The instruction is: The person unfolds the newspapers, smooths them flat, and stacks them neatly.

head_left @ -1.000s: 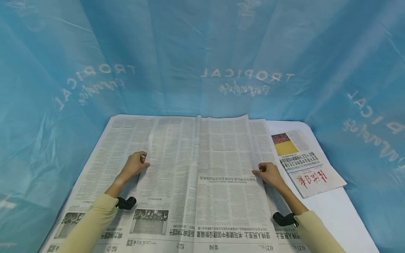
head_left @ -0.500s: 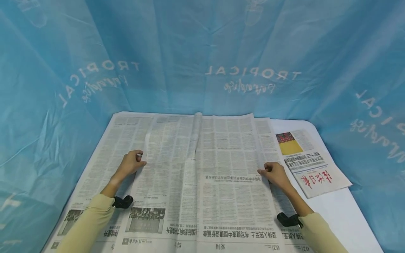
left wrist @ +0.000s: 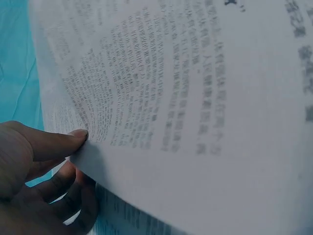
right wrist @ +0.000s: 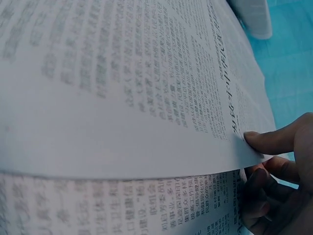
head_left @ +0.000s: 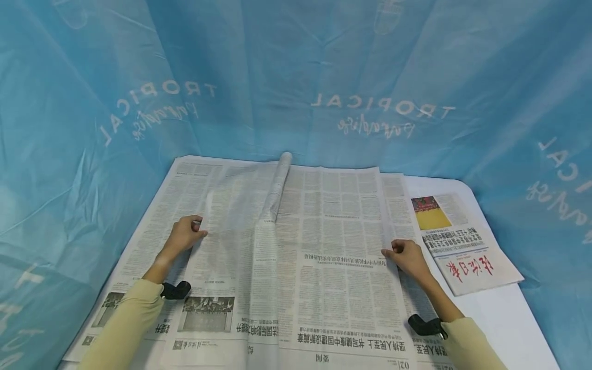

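Observation:
A large printed newspaper sheet [head_left: 342, 231] lies spread over another newspaper sheet [head_left: 185, 180], whose margins show on both sides. My left hand [head_left: 182, 236] pinches the upper sheet's left edge about halfway along. In the left wrist view the thumb [left wrist: 73, 141] lies on top of the paper, other fingers beneath, and the edge is raised. At the opposite edge, my right hand [head_left: 409, 259] pinches the same sheet; its thumb [right wrist: 266, 142] presses on the paper in the right wrist view. Along the middle the sheet bulges into a rolled ridge [head_left: 278, 187], pointing to the far edge.
A folded newspaper [head_left: 472, 262] with red characters and a colour photo lies on the right of the white table [head_left: 504, 308]. Blue printed curtains [head_left: 277, 77] hang close behind the table and along both sides.
My left hand has drawn its edge of the sheet a little to the left. The middle ridge has shifted left and stands out more. My head view has turned slightly.

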Demonstrator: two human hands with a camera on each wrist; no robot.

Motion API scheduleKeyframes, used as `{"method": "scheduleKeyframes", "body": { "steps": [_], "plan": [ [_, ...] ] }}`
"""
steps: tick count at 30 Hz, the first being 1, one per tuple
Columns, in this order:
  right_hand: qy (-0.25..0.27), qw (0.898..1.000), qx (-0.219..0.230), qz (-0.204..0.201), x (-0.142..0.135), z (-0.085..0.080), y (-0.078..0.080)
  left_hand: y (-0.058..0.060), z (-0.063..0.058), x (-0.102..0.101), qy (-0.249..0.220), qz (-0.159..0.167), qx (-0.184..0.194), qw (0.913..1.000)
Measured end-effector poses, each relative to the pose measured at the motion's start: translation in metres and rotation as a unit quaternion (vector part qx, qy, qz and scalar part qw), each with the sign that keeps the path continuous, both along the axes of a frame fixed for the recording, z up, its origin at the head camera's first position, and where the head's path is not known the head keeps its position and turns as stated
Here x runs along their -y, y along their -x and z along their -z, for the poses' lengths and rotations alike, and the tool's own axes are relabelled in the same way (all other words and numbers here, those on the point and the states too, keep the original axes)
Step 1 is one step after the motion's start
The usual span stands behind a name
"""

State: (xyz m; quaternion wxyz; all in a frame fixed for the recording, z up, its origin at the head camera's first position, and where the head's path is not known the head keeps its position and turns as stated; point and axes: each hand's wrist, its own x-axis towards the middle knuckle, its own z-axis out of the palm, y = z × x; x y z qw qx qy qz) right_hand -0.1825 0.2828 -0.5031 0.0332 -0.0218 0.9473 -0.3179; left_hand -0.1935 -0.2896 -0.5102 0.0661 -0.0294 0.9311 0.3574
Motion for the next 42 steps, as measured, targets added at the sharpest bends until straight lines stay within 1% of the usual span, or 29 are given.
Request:
{"method": "scheduleKeyframes", "body": {
  "steps": [3,9,16,21,24,27,29,36,42],
  "plan": [
    [-0.003,1.0,0.003,-0.002,0.0,-0.002,0.001,0.001,0.001,0.005,0.008,-0.014,-0.003,0.9999],
    [-0.006,1.0,0.004,0.005,-0.001,-0.004,0.003,0.002,0.001,0.016,0.019,-0.03,-0.008,0.9993],
    [-0.015,1.0,-0.003,0.024,-0.003,-0.003,0.005,-0.002,0.005,0.034,0.024,-0.047,-0.018,0.9984],
    [-0.023,0.999,-0.004,0.038,-0.006,-0.003,0.003,-0.005,0.002,0.046,0.039,-0.063,0.003,0.9972],
    [-0.03,0.999,-0.006,0.045,-0.009,-0.005,0.002,-0.007,0.001,0.052,0.055,-0.089,0.022,0.9943],
    [-0.033,0.998,-0.005,0.05,-0.013,-0.006,0.003,-0.008,0.002,0.058,0.065,-0.108,0.031,0.9915],
    [-0.03,0.998,-0.003,0.051,-0.016,-0.007,0.002,-0.008,0.002,0.061,0.07,-0.116,0.032,0.9903],
    [-0.033,0.997,0.003,0.066,-0.02,-0.005,0.0,-0.006,0.002,0.066,0.066,-0.099,0.021,0.9927],
    [-0.041,0.996,-0.011,0.075,-0.025,-0.001,0.0,-0.005,0.0,0.067,0.072,-0.1,0.017,0.9922]
  ]
}}
